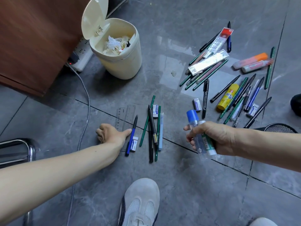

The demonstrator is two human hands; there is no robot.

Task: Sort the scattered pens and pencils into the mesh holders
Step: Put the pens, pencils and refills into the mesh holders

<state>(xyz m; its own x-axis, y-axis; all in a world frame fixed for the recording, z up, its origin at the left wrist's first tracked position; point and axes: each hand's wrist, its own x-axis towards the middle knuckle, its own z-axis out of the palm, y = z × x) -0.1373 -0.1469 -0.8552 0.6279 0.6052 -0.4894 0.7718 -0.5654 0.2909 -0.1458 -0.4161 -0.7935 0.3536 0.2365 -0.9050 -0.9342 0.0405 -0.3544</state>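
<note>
Right hand (216, 137) is curled round two glue tubes (193, 121) and holds them above the floor (179, 185), with the black mesh holder (278, 128) just beside its wrist and a heap of pens and pencils (236, 98) beyond it. Left hand (110, 133) is down on the floor, fingers bent onto the near end of two clear rulers (128, 111) and thumb stretched to a blue pen (132, 136); whether it grips anything cannot be told. Between the hands lies a smaller bunch of pens (154, 128).
</note>
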